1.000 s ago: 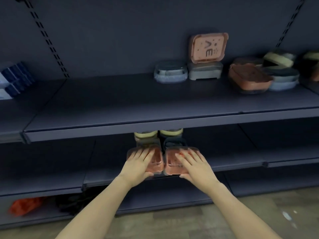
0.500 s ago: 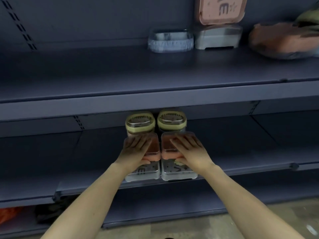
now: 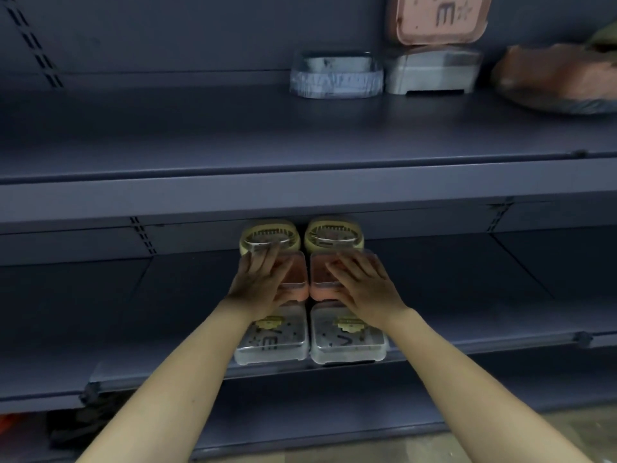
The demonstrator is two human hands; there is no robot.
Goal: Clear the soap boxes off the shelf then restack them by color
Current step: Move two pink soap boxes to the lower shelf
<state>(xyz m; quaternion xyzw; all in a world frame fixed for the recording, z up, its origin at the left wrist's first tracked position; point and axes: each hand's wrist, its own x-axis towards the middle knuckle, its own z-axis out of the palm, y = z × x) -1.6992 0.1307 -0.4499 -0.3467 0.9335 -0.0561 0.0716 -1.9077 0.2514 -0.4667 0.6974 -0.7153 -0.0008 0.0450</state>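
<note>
On the lower shelf (image 3: 467, 339) soap boxes stand in two columns. Two yellow boxes (image 3: 269, 236) sit at the back, two pink boxes in the middle, two clear grey boxes at the front. My left hand (image 3: 260, 282) lies on the left pink box (image 3: 295, 279), fingers wrapped over its top and front. My right hand (image 3: 362, 285) grips the right pink box (image 3: 322, 285) the same way. The left grey box (image 3: 272, 342) and right grey box (image 3: 347, 342) are uncovered, lids with dark markings.
The upper shelf (image 3: 300, 188) overhangs the lower one. On it stand a bluish box (image 3: 335, 75), a grey box (image 3: 432, 70) with a pink lid (image 3: 440, 16) propped behind, and a pink box (image 3: 557, 78) at the right. Dark and orange items lie at bottom left.
The view has dropped and moved closer to the lower shelf. Both hands have pushed the pink boxes back toward the yellow ones, uncovering the grey boxes in front.
</note>
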